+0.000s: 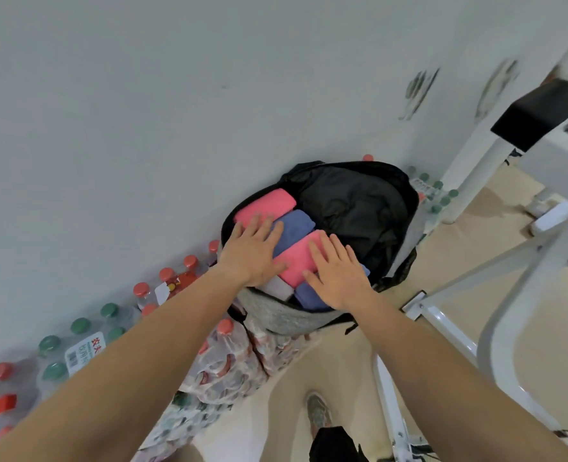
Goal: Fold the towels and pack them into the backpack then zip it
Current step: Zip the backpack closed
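Left hand (pixel 254 253) and right hand (pixel 337 275), fingers spread flat, press folded towels (pixel 297 258) inside the unzipped backpack (pixel 356 208).

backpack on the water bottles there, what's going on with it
A person is packing folded towels into an open backpack that sits on packs of bottled water by the wall. The left hand and right hand lie flat and open on the towels, pressing on them. Pink towels and blue towels sit side by side inside. The bag is not zipped yet.
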A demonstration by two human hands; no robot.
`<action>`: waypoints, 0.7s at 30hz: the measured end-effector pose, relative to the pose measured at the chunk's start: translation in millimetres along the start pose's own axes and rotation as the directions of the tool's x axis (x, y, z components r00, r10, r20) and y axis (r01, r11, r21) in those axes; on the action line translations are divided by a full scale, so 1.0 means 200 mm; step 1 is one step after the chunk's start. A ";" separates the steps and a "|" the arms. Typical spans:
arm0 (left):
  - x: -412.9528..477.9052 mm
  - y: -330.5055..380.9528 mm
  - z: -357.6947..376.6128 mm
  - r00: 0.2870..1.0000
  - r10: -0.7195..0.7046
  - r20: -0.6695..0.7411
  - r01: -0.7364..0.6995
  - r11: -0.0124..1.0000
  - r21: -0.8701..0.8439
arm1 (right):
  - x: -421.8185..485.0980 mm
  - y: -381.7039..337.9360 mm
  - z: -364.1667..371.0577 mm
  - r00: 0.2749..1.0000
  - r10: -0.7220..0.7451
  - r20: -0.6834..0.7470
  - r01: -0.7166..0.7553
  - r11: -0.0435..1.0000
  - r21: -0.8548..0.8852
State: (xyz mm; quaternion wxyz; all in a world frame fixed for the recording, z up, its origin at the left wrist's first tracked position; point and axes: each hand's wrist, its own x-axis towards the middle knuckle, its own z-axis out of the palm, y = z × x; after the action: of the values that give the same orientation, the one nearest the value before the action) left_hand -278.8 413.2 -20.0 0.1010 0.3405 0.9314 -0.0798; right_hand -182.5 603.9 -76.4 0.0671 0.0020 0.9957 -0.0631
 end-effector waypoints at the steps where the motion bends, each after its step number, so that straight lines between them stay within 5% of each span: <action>1: 0.01 0.01 0.02 0.998 0.003 0.067 -0.003 1.000 0.000 | -0.01 0.00 0.04 1.000 0.018 0.004 -0.018 1.000 0.008; 4: 0.04 0.06 0.13 0.976 0.059 0.212 -0.060 0.998 -0.003 | -0.03 -0.02 0.16 0.998 0.051 0.021 -0.052 0.996 0.070; 10: 0.08 0.07 0.14 0.961 0.085 0.262 -0.090 0.996 0.006 | 0.00 0.00 0.15 0.995 0.039 0.095 -0.049 0.993 0.108; 15: 0.22 0.08 -0.09 0.989 0.074 -0.125 -0.089 0.989 -0.118 | 0.00 0.17 -0.11 0.984 0.089 -0.155 -0.048 0.966 0.253; 21: 0.62 0.16 -0.25 0.952 0.092 -0.293 -0.167 0.956 -0.243 | 0.10 0.51 -0.30 0.878 0.418 -0.234 -0.331 0.882 0.335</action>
State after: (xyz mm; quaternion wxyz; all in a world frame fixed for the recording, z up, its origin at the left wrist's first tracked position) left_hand -357.9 525.0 -3.7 0.0185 0.3925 0.9140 0.1008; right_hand -209.2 712.2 -33.1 -0.0744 0.2158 0.9548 -0.1904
